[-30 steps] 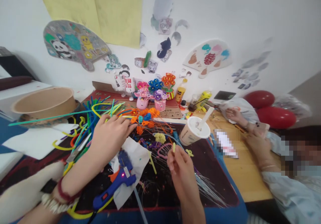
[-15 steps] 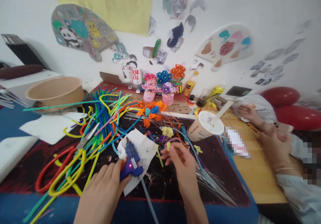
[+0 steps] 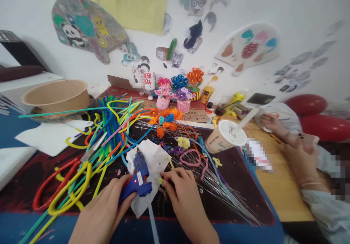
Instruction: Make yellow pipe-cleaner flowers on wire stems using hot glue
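My left hand (image 3: pixel 102 207) is wrapped round the handle of a blue hot glue gun (image 3: pixel 139 174), whose small red light is lit. A clear glue stick (image 3: pixel 153 218) sticks out of its back end. The gun's nozzle points away from me over a crumpled white tissue (image 3: pixel 157 156). Just right of the gun, my right hand (image 3: pixel 184 194) is pinched on a small yellow piece of pipe cleaner (image 3: pixel 160 180), largely covered by the fingers. Beyond the right hand lie a pink pipe-cleaner loop (image 3: pixel 190 158) and a pale yellow pipe-cleaner flower (image 3: pixel 183 142).
Scissors (image 3: pixel 88 156) lie on bundled pipe cleaners (image 3: pixel 111 127) at the left. A lidded cup (image 3: pixel 218 142) with a straw stands right of several thin wires (image 3: pixel 232 200). Pipe-cleaner flower pots (image 3: pixel 183 105) stand behind. Another person's hands (image 3: pixel 300 163) hold a phone at far right.
My right hand has moved left and nearer to me, closer to the glue gun, uncovering the pink loop. The gun and my left hand have shifted slightly left and down in view.
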Motion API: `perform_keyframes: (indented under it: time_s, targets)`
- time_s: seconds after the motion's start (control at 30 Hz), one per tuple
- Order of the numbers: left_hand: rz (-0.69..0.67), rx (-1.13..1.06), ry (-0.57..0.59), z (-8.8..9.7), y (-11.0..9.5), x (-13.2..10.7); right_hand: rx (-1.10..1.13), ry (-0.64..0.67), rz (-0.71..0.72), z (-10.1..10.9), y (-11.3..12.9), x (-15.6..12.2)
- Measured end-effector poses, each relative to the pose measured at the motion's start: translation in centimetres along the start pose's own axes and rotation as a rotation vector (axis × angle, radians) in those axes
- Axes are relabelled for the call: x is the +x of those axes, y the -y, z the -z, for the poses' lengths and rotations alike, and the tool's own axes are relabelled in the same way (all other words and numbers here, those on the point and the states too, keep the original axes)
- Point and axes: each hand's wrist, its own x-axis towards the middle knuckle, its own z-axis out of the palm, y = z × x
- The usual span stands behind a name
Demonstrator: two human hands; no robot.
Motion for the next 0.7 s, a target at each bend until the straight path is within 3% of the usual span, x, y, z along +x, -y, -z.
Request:
perform_keyframes:
  time_s: [0.13,0.27,0.47,0.6,0.7]
  targets:
    - [0.091,-0.213,-0.036,0.9,0.8,0.1,-0.012,-0.047,0.05,-0.2,0.2,0.0]
    - [0.278,-0.357,-0.031,0.8,2.5,-0.9,-0.02,-0.106,0.096,-0.5,0.1,0.1]
    - [0.544,-0.572,-0.03,1.0,3.3,-1.5,-0.14,-0.057,0.086,-0.6,0.1,0.2]
    - [0.556,-0.524,-0.002,1.7,3.7,-1.4,-0.119,-0.068,0.044,-0.6,0.2,0.2]
    - [0.492,-0.407,-0.032,1.7,4.4,-2.1,0.086,-0.161,-0.052,-0.8,0.8,0.1]
